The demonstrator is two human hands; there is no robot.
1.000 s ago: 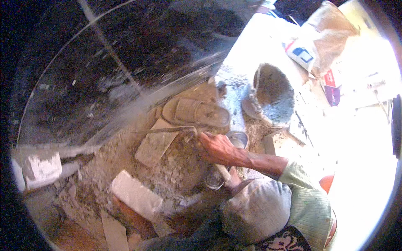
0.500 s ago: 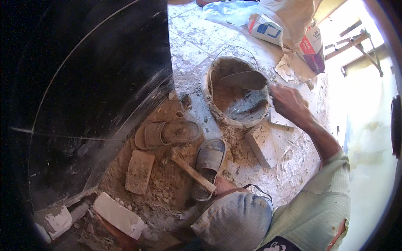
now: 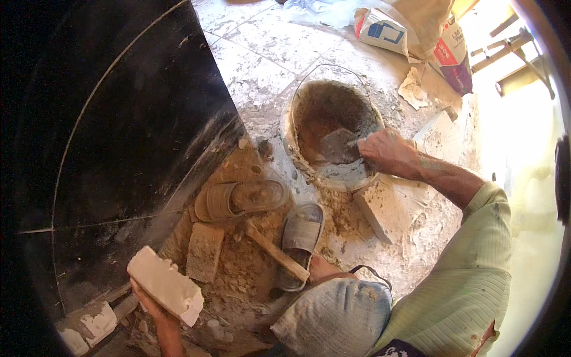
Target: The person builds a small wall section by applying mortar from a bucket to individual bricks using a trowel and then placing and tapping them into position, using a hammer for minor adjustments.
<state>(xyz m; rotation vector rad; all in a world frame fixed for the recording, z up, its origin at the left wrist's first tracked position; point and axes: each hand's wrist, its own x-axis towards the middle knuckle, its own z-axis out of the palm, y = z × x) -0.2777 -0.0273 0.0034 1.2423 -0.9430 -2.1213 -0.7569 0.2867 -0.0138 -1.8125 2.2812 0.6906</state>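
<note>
A bucket (image 3: 290,135) crusted with dried mortar stands on the floor ahead of me, its thin wire handle raised. My right hand (image 3: 388,152) is closed at the bucket's right rim, gripping a trowel (image 3: 340,147) whose blade reaches down inside over wet grey mix. The trowel's handle is mostly hidden in my fist. At the lower left, my left hand (image 3: 152,308) grips a pale block (image 3: 168,285) with rough, broken ends. The block is tilted, and its underside and most of my fingers cannot be seen.
Dusty sandals (image 3: 303,235), a hammer (image 3: 276,250) and a brick (image 3: 205,253) lie among rubble before me. A dark tiled wall (image 3: 131,137) rises on the left. Another block (image 3: 377,208) lies beside the bucket; printed bags (image 3: 383,30) stand at the back right.
My right hand has moved left and down, taking the trowel blade deeper into the bucket. My left hand has lifted the pale block slightly, and more of that hand shows.
</note>
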